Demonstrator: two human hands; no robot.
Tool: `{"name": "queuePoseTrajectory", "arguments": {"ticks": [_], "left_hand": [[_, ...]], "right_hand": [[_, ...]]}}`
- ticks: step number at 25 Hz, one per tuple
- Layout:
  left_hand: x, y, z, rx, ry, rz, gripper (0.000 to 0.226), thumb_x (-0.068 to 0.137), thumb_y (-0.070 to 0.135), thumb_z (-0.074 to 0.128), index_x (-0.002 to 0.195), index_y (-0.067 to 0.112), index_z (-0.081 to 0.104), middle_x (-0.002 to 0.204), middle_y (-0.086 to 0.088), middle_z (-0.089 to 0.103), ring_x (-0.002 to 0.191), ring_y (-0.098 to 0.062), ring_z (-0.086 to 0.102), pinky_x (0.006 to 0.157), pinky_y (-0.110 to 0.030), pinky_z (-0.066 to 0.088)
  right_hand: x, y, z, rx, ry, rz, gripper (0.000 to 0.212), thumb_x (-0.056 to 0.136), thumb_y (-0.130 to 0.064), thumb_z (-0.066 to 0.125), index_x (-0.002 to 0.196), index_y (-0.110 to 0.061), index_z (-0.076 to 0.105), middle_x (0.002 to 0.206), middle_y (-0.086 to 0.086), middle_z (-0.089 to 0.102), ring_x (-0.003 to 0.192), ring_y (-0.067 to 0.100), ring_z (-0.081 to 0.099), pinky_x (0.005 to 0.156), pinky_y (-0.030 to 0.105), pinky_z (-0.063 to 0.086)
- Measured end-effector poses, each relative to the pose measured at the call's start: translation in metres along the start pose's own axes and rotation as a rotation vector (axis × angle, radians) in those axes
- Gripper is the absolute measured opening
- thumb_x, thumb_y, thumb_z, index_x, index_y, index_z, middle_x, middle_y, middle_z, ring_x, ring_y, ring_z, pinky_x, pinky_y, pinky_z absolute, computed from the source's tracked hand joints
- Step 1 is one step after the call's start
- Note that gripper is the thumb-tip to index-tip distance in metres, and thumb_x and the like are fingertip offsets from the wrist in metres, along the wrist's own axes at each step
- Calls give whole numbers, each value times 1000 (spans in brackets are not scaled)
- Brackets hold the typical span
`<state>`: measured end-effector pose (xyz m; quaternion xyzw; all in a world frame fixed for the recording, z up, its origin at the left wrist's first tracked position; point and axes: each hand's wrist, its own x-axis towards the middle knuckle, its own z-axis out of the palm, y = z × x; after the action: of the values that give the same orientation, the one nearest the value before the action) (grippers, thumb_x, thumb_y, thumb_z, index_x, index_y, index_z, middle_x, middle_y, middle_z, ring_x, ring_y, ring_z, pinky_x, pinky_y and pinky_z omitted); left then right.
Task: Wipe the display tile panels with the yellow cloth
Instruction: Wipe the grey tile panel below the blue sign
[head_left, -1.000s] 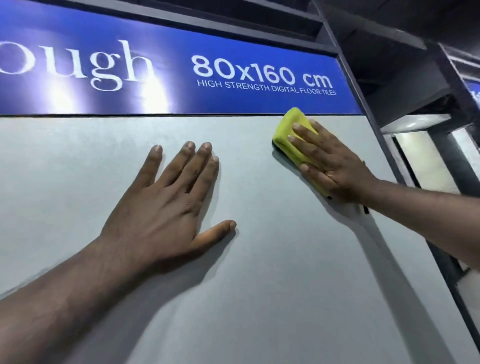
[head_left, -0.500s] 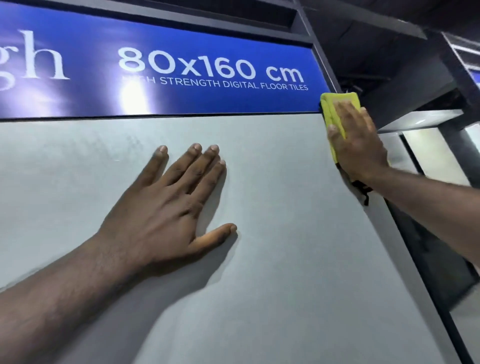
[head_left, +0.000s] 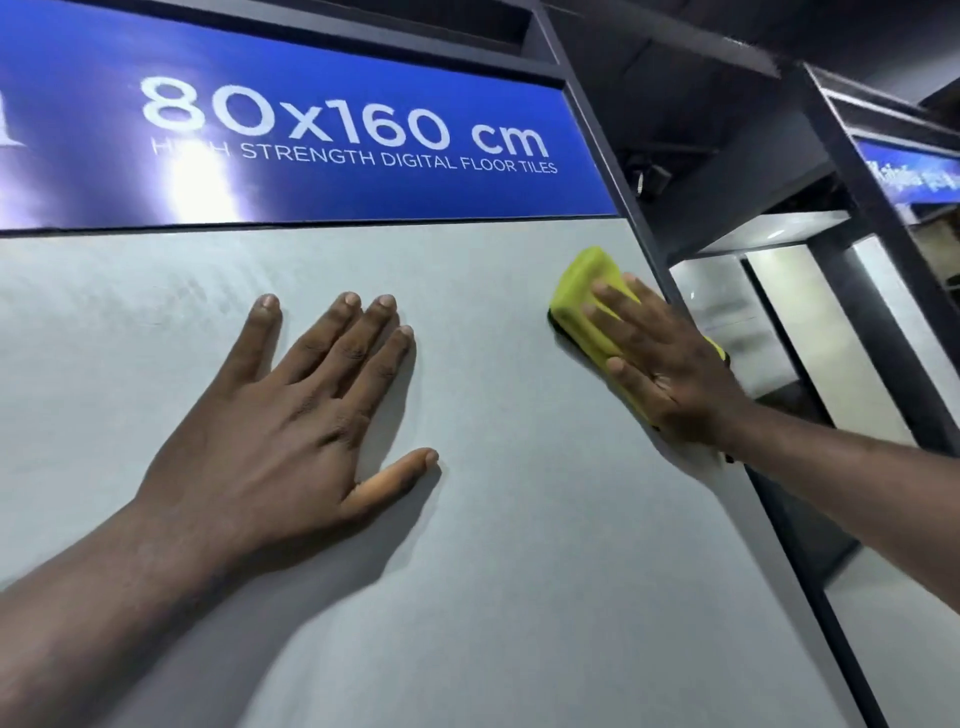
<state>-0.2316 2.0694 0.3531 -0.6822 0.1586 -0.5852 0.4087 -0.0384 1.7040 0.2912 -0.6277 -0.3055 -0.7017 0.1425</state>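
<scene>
The yellow cloth (head_left: 587, 291) lies flat against the grey tile panel (head_left: 519, 597), high up near its right edge, just below the blue sign (head_left: 322, 135) and just beside the dark frame post (head_left: 618, 197); the right hand (head_left: 670, 379) presses it there with straight fingers spread over it, not curled round it; the cloth's length runs slantwise from upper left to lower right under the palm. The left hand (head_left: 270, 431) rests bare on the same panel, fingers straight and splayed, holding nothing, well to the left of the cloth. Of the 2 hands only the right one works the cloth; the left seems to steady the panel. Most of the panel lies leftward and downward from the cloth, so the next stroke probably runs that way, with the braced left hand standing in its leftward path.
</scene>
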Motion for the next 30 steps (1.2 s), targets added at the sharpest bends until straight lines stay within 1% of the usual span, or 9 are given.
{"name": "queuePoseTrajectory", "arguments": {"ticks": [4,8,11,15,18,22,25,29,30], "left_hand": [[-17,-5,-2,-21,10,5,95,102,77,32,171,11,32,180,-9,24,166,-28,25,133,-62,18],[-38,-17,-11,-50,5,3,94,102,75,34,170,11,34,179,-9,26,165,-28,27,133,-61,21],[-58,-36,-18,-50,-9,19,94,102,76,33,171,12,34,179,-8,26,165,-28,27,133,-59,21],[-83,-67,-27,-53,-8,4,93,102,77,34,170,13,35,178,-9,28,164,-29,29,132,-60,22],[-108,-85,-34,-54,-22,13,93,102,75,35,170,12,36,178,-9,29,164,-29,31,132,-60,23],[-159,-124,-49,-47,-12,-18,93,102,75,34,169,12,37,177,-9,30,163,-30,32,131,-59,24],[-190,-145,-61,-51,-41,-41,92,103,75,32,170,11,36,178,-9,28,164,-29,31,131,-61,25],[-233,-178,-76,-34,-73,-63,92,103,77,31,172,17,31,180,-6,24,165,-29,28,131,-62,24],[-243,-188,-81,-25,-79,-74,92,103,78,31,172,18,31,180,-6,23,166,-29,27,131,-63,24]], "right_hand": [[6,-23,-3,39,51,767,63,107,-61,23,168,-45,19,177,-19,12,164,10,4,133,45,14],[-26,-56,0,-34,-14,148,56,111,-45,38,165,-30,38,176,-9,25,165,21,15,133,37,16],[7,-89,-2,44,33,891,59,111,-55,27,168,-43,18,177,-16,13,165,21,9,133,46,15],[24,-144,3,-17,-13,262,58,112,-49,36,168,-40,25,176,-21,12,165,13,4,134,38,13],[44,-184,-3,60,34,855,57,113,-55,24,168,-44,17,177,-21,9,165,14,3,132,50,16],[42,-260,6,-57,-32,-21,53,114,-42,38,163,-22,41,174,0,28,165,21,14,133,47,20],[76,-305,5,61,67,598,60,111,-52,28,169,-35,24,177,-12,15,164,6,1,132,48,14],[91,-356,18,-18,5,-69,53,112,-36,46,163,-24,41,174,-1,30,164,25,19,130,55,24],[100,-369,17,19,11,-3,53,112,-39,46,164,-30,40,174,-6,29,164,26,19,128,56,27]]}}
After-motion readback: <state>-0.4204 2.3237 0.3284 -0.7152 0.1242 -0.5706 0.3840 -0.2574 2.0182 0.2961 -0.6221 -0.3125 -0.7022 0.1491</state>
